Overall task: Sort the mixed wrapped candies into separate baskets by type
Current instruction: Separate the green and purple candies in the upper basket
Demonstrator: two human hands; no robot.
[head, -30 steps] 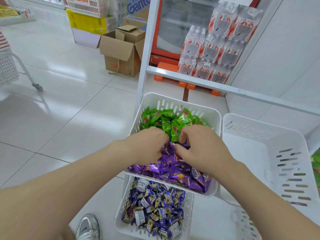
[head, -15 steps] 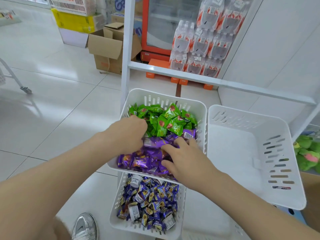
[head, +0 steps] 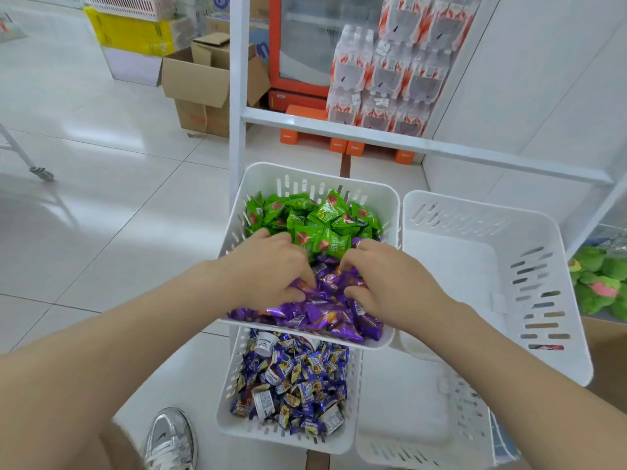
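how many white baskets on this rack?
4. Upper left basket holds green candies and purple candies; upper right basket; lower left basket holds blue candies; lower right basket, partly hidden.

Single head-worn wide-angle view, aimed forward and steeply down.

The white slotted plastic basket (head: 322,171) is looked into from close above at the centre of the frame. Its green foil-wrapped candies (head: 322,218) are set at the far end and its purple foil-wrapped candies (head: 322,313) nearest the lens. The left hand (head: 271,266) and right hand (head: 390,283) are seen reaching in from the lower corners. An empty white slotted plastic basket (head: 451,273) is caught just to the right, and a lower white slotted basket (head: 225,385) is seen beneath the near rim. Farther off, the white metal shelf frame (head: 237,96) and glossy white tiled floor (head: 101,232) are taken in.
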